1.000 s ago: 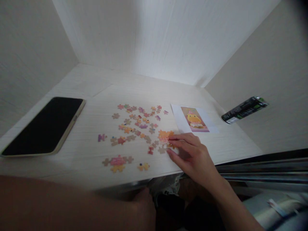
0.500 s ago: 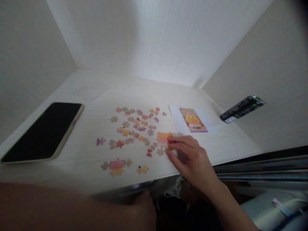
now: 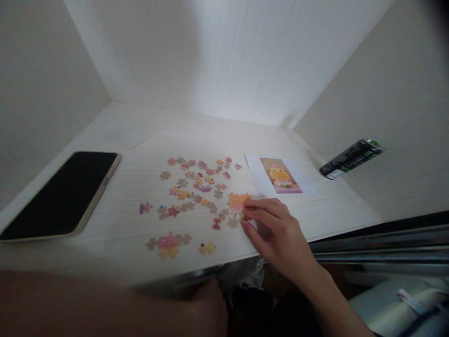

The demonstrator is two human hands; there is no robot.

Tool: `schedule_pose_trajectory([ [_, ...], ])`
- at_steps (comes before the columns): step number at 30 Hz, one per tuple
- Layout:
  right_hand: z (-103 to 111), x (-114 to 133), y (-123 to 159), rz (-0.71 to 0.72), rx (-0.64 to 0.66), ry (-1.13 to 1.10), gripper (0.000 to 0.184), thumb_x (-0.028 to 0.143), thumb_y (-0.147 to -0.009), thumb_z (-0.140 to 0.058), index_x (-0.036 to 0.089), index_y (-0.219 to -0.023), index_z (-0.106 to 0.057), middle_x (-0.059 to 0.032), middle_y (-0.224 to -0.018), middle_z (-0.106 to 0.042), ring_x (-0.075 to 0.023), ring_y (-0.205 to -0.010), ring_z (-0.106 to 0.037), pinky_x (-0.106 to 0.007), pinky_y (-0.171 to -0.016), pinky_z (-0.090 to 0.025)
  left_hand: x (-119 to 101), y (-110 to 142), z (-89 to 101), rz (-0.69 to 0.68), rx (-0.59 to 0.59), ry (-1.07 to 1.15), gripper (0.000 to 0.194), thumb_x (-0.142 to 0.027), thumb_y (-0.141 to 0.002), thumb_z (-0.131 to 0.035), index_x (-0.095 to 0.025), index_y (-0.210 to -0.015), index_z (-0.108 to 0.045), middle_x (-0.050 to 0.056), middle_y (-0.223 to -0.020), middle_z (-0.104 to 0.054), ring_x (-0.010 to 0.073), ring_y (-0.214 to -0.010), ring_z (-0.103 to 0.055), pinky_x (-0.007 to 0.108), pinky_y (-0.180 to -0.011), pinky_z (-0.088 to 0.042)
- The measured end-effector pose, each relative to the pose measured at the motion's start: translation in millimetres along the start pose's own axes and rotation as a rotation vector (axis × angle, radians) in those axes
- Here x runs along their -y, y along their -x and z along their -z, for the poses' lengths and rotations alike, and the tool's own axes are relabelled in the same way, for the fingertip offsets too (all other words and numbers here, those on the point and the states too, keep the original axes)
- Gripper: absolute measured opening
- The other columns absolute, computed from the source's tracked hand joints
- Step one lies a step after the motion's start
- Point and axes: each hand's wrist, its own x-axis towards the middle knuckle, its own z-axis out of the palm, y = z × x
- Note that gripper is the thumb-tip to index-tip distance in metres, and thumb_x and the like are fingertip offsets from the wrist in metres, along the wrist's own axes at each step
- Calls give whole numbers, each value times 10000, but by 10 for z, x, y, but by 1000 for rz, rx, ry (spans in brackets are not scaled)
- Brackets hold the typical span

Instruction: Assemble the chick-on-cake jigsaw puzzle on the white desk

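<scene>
Head shows puzzle section [image 3: 237, 200] partly under spread right hand [image 3: 282, 234]; left hand's [image 3: 211, 302] grip unclear.

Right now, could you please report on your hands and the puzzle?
Right hand at orange puzzle section, partly covering it. Left hand low, off the tabletop. Loose red piece nearby.

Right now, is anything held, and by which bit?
The right hand touches the right side of the orange puzzle section; whether it grips is hidden. The left hand is too blurred to tell.
</scene>
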Motion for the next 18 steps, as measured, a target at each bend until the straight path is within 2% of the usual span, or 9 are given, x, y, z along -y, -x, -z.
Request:
schedule_pose_trajectory([
  [3, -3, 12, -2, -16, -6, -5, 143, 173, -864, -653, 205, -1001, -671, -64, -1112, -653, -228, -1060, -571, -423, -939, -439, 15, 15, 42, -21, 18, -16, 128, -390, -713, -749, -274, -754, -782, 126, -698, -683, 298, -733, -621, 430, -726, -375],
  [8, -19, 43, -7, -45, -14, 15, 132, 181, -856, -659, 220, -981, -672, -46, -1078, -662, -232, -1030, -578, -434, -908, -434, 62, 45, 158, -25, 66, 1, 119, -382, -717, -752, -276, -763, -781, 111, -700, -686, 280, -721, -621, 408, -710, -371],
  [12, -34, 61, -21, -64, -27, 31, 104, 188, -859, -655, 224, -954, -678, -45, -1091, -666, -244, -1018, -581, -452, -892, -432, 77, 86, 229, -51, 8, -45, 186, -409, -778, -712, -238, -793, -784, 125, -742, -705, 288, -720, -637, 422, -689, -386],
  [15, -20, 56, -17, -48, -10, 51, 103, 208, -878, -645, 228, -969, -688, -54, -1130, -668, -258, -1039, -579, -473, -905, -430, 74, 98, 248, -40, 0, -63, 184, -407, -745, -746, -229, -773, -783, 128, -736, -706, 291, -702, -641, 429, -680, -399],
  [18, 12, 33, 15, -5, 39, 75, 141, 222, -901, -626, 239, -1023, -694, -59, -1170, -666, -272, -1075, -571, -498, -926, -428, 83, 107, 285, -66, 42, -70, 182, -409, -765, -730, -234, -778, -782, 121, -751, -711, 292, -712, -650, 431, -665, -422],
])
